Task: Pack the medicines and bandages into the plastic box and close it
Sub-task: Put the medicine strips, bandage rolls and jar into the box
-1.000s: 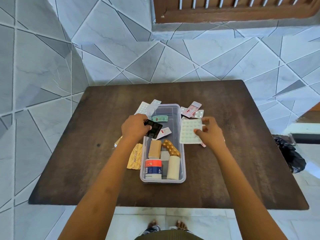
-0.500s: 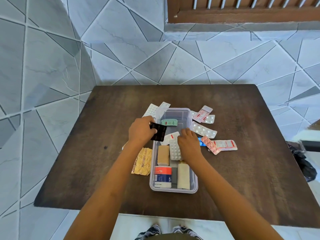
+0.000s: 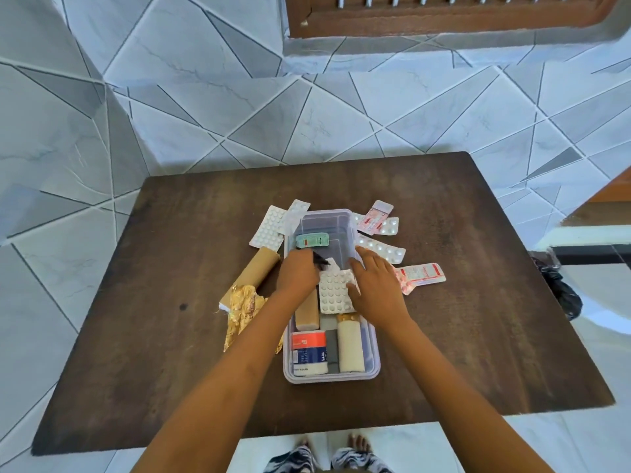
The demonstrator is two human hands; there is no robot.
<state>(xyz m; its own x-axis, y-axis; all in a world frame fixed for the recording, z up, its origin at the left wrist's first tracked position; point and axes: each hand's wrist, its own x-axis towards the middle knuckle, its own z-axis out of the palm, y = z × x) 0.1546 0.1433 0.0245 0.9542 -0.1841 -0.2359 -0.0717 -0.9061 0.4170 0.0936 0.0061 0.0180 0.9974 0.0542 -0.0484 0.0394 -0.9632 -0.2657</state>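
The clear plastic box (image 3: 375,349) stands open in the middle of the dark wooden table (image 3: 170,336). Inside lie bandage rolls (image 3: 350,346), a red and blue pack (image 3: 309,349), a teal strip (image 3: 311,240) and a white blister sheet (image 3: 334,291). My left hand (image 3: 296,276) is over the box, closed on a black blister strip (image 3: 321,260) that mostly hides under it. My right hand (image 3: 375,288) rests flat on the white blister sheet's right edge, fingers spread. More blister strips lie on the table left (image 3: 269,228) and right (image 3: 384,250) of the box.
A brown cardboard roll (image 3: 254,273) and crumpled gold foil (image 3: 244,308) lie left of the box. Pink and red strips (image 3: 421,273) lie to its right. A black bag (image 3: 560,291) sits on the floor past the table's right edge. Tiled walls stand behind.
The right hand carried the white blister sheet from the table's right side into the box and now lies flat on it. The left hand lowered the black strip deeper into the box.
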